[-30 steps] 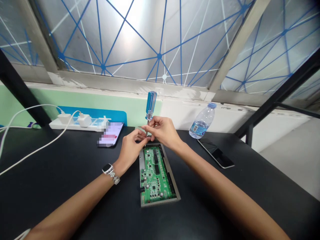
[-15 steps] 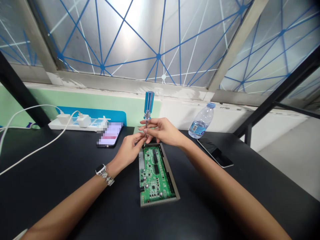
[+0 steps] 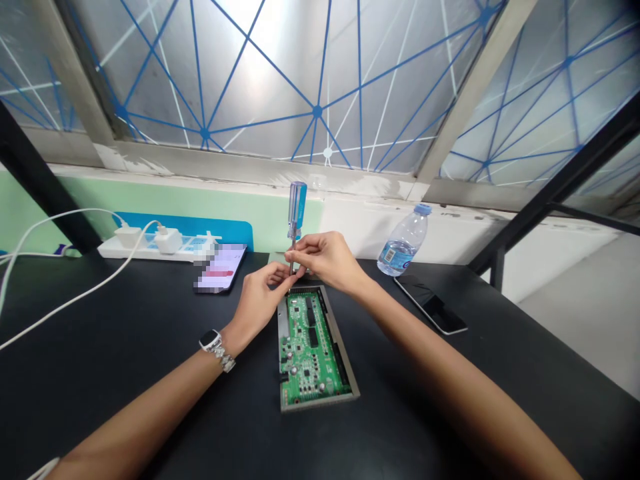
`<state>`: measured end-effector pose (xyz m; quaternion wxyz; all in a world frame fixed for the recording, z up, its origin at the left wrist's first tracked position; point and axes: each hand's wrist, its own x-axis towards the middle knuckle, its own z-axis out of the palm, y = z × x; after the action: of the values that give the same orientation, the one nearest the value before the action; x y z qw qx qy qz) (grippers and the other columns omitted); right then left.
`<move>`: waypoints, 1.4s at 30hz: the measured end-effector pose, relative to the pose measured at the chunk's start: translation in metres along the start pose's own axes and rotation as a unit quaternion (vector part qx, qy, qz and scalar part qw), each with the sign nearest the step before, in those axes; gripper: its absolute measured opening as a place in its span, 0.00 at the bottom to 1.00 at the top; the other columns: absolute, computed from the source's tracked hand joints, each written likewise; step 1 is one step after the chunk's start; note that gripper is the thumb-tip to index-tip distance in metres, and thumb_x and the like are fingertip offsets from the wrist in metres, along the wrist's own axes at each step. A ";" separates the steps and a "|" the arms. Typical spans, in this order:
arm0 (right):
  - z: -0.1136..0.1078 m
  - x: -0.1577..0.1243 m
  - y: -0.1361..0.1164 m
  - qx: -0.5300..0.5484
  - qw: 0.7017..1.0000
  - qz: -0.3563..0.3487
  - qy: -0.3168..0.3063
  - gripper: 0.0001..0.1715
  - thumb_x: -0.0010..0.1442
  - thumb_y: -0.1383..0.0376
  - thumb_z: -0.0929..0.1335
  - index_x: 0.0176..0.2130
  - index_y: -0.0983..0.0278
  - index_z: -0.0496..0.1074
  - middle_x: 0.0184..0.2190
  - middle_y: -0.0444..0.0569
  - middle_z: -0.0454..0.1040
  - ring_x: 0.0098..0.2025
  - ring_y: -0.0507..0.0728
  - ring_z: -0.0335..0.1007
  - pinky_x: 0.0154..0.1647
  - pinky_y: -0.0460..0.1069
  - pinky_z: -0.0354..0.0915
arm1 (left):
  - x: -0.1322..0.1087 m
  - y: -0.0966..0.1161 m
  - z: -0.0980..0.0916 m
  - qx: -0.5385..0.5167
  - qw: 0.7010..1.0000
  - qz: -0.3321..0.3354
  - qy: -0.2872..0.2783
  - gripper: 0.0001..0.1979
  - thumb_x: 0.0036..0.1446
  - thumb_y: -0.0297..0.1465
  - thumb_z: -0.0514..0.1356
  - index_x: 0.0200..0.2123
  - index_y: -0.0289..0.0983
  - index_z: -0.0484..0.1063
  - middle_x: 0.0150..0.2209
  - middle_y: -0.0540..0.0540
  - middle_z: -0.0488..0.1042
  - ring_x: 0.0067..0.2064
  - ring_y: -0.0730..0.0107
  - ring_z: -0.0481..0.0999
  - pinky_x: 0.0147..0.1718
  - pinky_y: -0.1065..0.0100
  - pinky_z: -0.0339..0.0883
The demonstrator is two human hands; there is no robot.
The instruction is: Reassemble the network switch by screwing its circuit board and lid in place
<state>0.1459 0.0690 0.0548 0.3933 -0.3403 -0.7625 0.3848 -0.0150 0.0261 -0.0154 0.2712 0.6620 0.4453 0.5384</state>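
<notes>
A screwdriver (image 3: 297, 205) with a clear and blue handle stands nearly upright over the far left corner of a green circuit board (image 3: 306, 353), which sits in a grey metal frame (image 3: 320, 404). My right hand (image 3: 327, 260) pinches the metal shaft just below the handle. Lower down, the fingers of my left hand (image 3: 263, 290) are closed around the shaft near its tip. The tip itself and whatever it touches are hidden by my fingers. A watch (image 3: 210, 340) and a bracelet are on my left wrist.
On the black table (image 3: 200, 407), a white power strip (image 3: 145, 248) with plugs and cables stands at the back left, beside a lit phone (image 3: 227, 270). A water bottle (image 3: 404, 243) and a dark phone (image 3: 430, 303) are at the right. A small greyish piece (image 3: 277, 257) lies behind my hands.
The screwdriver's handle has turned about its axis. My right fingers have closed in and shifted slightly on the shaft; my left wrist has moved a little to the right. The board stays put.
</notes>
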 end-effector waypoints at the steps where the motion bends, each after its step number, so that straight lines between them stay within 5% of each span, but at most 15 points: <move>1: 0.001 0.000 0.001 0.001 1.000 0.001 0.010 0.13 0.55 0.59 0.74 0.30 0.67 0.76 0.23 0.47 0.77 0.24 0.54 0.77 0.24 0.45 0.67 | 0.000 -0.001 0.000 -0.002 1.000 -0.004 0.000 0.11 0.60 0.38 0.63 0.34 0.36 0.75 0.33 0.46 0.80 0.37 0.62 0.80 0.39 0.65 0.72; 8: 0.006 0.000 0.004 0.015 0.999 -0.007 0.035 0.17 0.55 0.55 0.75 0.29 0.66 0.73 0.23 0.47 0.76 0.22 0.52 0.74 0.23 0.45 0.68 | 0.001 -0.004 -0.003 -0.035 0.998 -0.008 -0.052 0.12 0.62 0.36 0.60 0.41 0.35 0.80 0.39 0.43 0.82 0.43 0.56 0.81 0.44 0.61 0.73; 14: -0.002 0.000 -0.008 0.035 0.999 0.008 -0.037 0.22 0.62 0.55 0.69 0.50 0.67 0.71 0.45 0.55 0.79 0.29 0.52 0.78 0.20 0.43 0.69 | 0.001 -0.003 -0.005 -0.026 0.997 -0.012 -0.074 0.16 0.64 0.36 0.58 0.48 0.36 0.80 0.43 0.43 0.83 0.46 0.54 0.81 0.48 0.58 0.72; 18: -0.006 -0.001 -0.015 0.068 0.996 0.017 -0.063 0.26 0.64 0.58 0.68 0.57 0.67 0.66 0.48 0.57 0.78 0.32 0.52 0.78 0.20 0.42 0.69 | 0.002 -0.005 -0.004 -0.039 0.996 -0.018 -0.081 0.17 0.65 0.36 0.58 0.51 0.35 0.78 0.44 0.42 0.83 0.48 0.54 0.81 0.48 0.58 0.72; 32: -0.018 0.002 -0.011 0.222 0.968 0.026 -0.115 0.17 0.61 0.57 0.71 0.44 0.63 0.66 0.45 0.53 0.77 0.36 0.55 0.80 0.24 0.44 0.71 | 0.004 -0.007 -0.008 -0.023 0.994 -0.001 -0.110 0.15 0.66 0.36 0.56 0.44 0.34 0.79 0.43 0.41 0.83 0.44 0.57 0.81 0.45 0.60 0.72; 36: -0.012 0.004 -0.008 0.195 0.978 -0.003 -0.071 0.21 0.58 0.55 0.73 0.40 0.60 0.59 0.39 0.47 0.76 0.30 0.54 0.79 0.21 0.45 0.70 | 0.003 -0.005 -0.007 -0.032 0.994 -0.007 -0.109 0.14 0.66 0.35 0.56 0.46 0.35 0.78 0.44 0.41 0.83 0.46 0.57 0.81 0.48 0.60 0.71; 42: 0.005 -0.001 -0.013 0.040 0.994 -0.060 0.088 0.22 0.56 0.53 0.73 0.33 0.60 0.59 0.27 0.39 0.69 0.24 0.52 0.75 0.20 0.44 0.65 | 0.000 0.005 -0.007 0.041 0.997 0.020 -0.067 0.12 0.64 0.34 0.57 0.44 0.36 0.79 0.43 0.42 0.82 0.44 0.56 0.81 0.45 0.60 0.72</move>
<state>0.1391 0.0602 0.0639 0.4945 -0.3105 -0.7278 0.3596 -0.0199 0.0232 -0.0095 0.2620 0.7160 0.4348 0.4793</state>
